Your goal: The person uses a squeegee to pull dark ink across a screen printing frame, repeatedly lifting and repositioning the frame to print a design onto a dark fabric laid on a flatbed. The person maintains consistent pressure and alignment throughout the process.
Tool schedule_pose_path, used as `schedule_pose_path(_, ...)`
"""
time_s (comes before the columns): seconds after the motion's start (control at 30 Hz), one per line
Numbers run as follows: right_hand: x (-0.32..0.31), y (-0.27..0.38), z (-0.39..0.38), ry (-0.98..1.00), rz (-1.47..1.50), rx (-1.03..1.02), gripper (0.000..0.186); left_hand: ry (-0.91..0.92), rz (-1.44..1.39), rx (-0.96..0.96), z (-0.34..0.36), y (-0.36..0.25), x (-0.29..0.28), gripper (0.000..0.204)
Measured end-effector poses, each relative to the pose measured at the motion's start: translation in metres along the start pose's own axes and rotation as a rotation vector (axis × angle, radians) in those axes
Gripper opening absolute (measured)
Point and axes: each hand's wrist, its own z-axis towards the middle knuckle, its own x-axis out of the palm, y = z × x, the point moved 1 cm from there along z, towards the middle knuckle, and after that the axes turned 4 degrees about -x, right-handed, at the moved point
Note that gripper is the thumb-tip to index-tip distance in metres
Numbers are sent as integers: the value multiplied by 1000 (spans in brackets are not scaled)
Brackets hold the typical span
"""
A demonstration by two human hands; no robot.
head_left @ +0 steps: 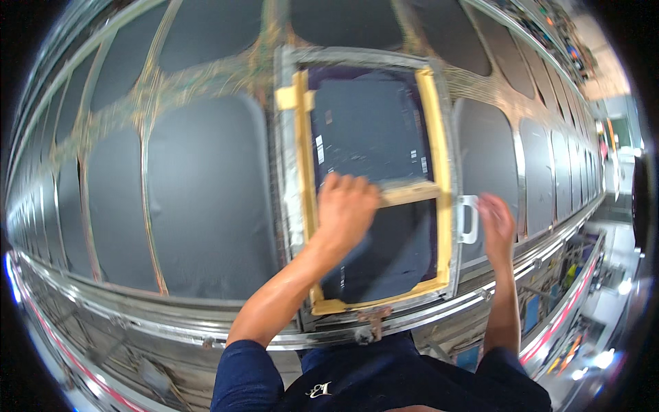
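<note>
A silkscreen frame (288, 165) of grey metal lies across the long table in front of me. Yellow tape (431, 117) lines its inner edges around a dark mesh (371, 123). Across the mesh lies a squeegee (412, 193) with a pale wooden handle. My left hand (345, 209) is closed over the squeegee's left part, knuckles up, hiding that end. To the right of the frame, my right hand (499, 223) holds nothing, its fingers loosely apart and slightly bent. It is close beside a white handle (469, 238) on the frame's right side.
Black rounded panels (206, 192) lie in rows along the table, left, right and behind the frame. A metal rail (268, 338) runs along the near edge, with a small clamp-like fitting (373, 323) below the frame. Shelving with assorted items (542, 302) stands at the lower right.
</note>
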Motion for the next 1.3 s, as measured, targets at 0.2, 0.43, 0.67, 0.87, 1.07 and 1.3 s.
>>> schedule_pose_path(0.2,65,78,170,484,-291,-689,67,43,-32,-53,82,42,-24,18)
schedule_pose_path(0.43,114,72,316,616,-616,-635,41,81,6,-159,208,107,-15,29)
schedule_pose_path(0.67,128,57,361,591,-514,-620,35,192,-23,-192,259,126,-12,42)
schedule_pose_path(0.87,126,58,334,585,-526,-578,34,109,33,-160,236,118,-9,46)
schedule_pose_path(1.07,119,26,228,514,-524,-704,33,130,7,-141,138,69,-5,33)
schedule_pose_path(1.3,77,-3,15,565,-613,-607,18,95,-160,-68,-46,-37,2,20)
